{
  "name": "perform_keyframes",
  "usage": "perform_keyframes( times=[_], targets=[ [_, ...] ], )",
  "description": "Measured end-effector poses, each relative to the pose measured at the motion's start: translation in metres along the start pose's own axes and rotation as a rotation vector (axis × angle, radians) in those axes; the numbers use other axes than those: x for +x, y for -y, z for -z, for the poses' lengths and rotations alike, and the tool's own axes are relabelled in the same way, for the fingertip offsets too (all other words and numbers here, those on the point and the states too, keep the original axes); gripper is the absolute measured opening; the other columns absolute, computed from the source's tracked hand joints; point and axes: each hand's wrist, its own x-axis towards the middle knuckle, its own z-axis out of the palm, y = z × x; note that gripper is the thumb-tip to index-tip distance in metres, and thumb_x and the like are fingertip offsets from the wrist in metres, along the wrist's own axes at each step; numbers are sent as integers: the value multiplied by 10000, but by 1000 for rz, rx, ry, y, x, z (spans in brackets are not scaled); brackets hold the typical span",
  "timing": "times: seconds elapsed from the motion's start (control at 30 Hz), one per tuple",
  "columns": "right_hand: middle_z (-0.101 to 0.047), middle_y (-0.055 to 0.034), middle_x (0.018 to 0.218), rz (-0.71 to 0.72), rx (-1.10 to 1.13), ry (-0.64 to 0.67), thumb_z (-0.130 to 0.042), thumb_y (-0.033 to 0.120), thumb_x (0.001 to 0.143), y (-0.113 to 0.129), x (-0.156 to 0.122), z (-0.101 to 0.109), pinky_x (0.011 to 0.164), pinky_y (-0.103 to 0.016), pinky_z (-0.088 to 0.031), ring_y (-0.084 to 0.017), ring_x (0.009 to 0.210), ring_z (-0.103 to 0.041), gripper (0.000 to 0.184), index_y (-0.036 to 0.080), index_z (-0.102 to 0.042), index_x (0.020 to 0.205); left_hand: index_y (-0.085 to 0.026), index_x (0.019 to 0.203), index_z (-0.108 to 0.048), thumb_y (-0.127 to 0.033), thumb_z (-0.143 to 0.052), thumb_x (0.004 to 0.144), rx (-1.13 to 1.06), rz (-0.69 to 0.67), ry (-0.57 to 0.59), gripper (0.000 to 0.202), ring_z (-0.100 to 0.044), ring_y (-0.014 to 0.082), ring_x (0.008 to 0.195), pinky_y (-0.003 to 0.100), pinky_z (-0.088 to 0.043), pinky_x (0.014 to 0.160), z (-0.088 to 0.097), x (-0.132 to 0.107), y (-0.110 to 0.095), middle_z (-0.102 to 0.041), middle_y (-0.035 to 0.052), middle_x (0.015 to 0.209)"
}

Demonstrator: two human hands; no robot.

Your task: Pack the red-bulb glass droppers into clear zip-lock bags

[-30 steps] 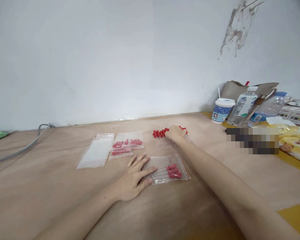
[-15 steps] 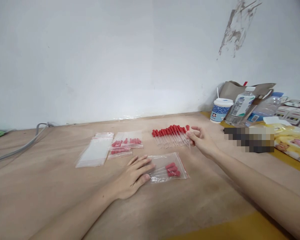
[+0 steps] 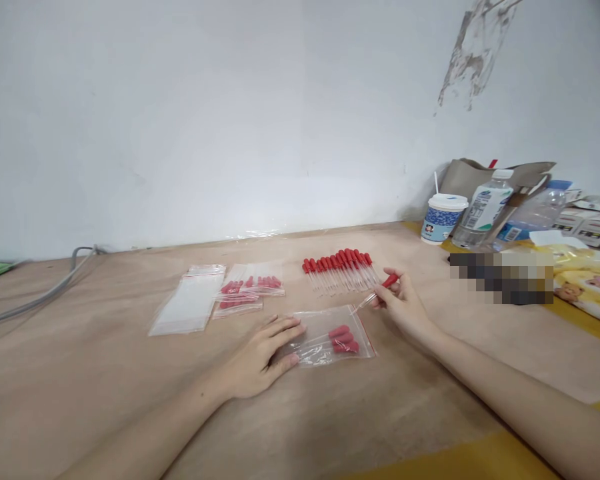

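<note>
My left hand (image 3: 265,350) lies flat with its fingers stretched out on the left end of a clear zip bag (image 3: 330,337) that holds a few red-bulbed droppers. My right hand (image 3: 403,303) pinches one red-bulbed glass dropper (image 3: 377,291), its glass tip pointing at the bag's upper right corner. Behind it, a row of several loose droppers (image 3: 337,270) lies on the wooden table (image 3: 105,393).
Two filled zip bags (image 3: 250,290) and a stack of empty bags (image 3: 187,308) lie to the left. At the far right stand a paper cup (image 3: 443,219), water bottles (image 3: 483,208), a paper bag and yellow packets. A grey cable (image 3: 45,293) runs along the left.
My right hand left the row of loose droppers with one dropper pinched and brought it down toward the bag's right end. My left hand stayed on the bag.
</note>
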Motion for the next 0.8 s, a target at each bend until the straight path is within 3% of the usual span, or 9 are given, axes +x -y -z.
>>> perform_keyframes(
  times=[0.07,0.17,0.33,0.5,0.6,0.7,0.8],
  targets=[
    [-448,82,628,67,-49,-66,-570,250,672,2,1,6,430,-219,-413,-80,440,-494,436,228,-343,1044,-270,1326,-344,-374,-388,912,7,0,1,430,-319,225,1257,444,-293,1023,1,0,0,-363,43,1370],
    [-444,86,605,46,-75,-90,-569,250,669,3,1,13,416,-214,-406,-82,429,-490,427,224,-351,1035,-272,1324,-349,-373,-400,908,7,-11,-9,431,-340,228,1244,446,-292,1021,1,1,0,-378,44,1360],
    [-508,61,648,-105,96,53,-602,300,675,0,-9,3,556,-276,-507,-122,535,-586,396,248,-351,977,-274,1322,-349,-376,-398,909,-1,-9,-23,428,-345,235,1240,451,-295,1015,1,1,0,-384,42,1357],
    [-555,43,671,-186,127,219,-578,361,707,0,-20,-6,599,-289,-512,-126,582,-606,349,248,-360,955,-276,1330,-331,-382,-386,912,20,-3,-6,435,-331,226,1249,446,-276,1028,2,1,-1,-375,36,1363],
    [-569,39,668,-194,134,221,-577,341,713,1,-20,-3,595,-280,-505,-123,584,-605,331,243,-374,955,-272,1332,-328,-379,-379,915,34,-2,-6,433,-325,224,1253,451,-261,1034,2,2,-2,-379,37,1360],
    [-588,24,699,-224,200,234,-564,319,725,1,-16,3,687,-309,-511,-127,638,-624,280,235,-423,951,-270,1331,-330,-388,-376,915,33,10,2,435,-325,221,1253,445,-264,1034,1,1,-2,-373,37,1364],
    [-626,-17,796,-219,63,348,-583,324,709,3,-10,11,769,-357,-493,-151,724,-629,247,208,-531,922,-268,1335,-322,-394,-375,915,30,13,9,442,-321,220,1255,446,-260,1036,1,1,-2,-369,41,1367]
  ],
)
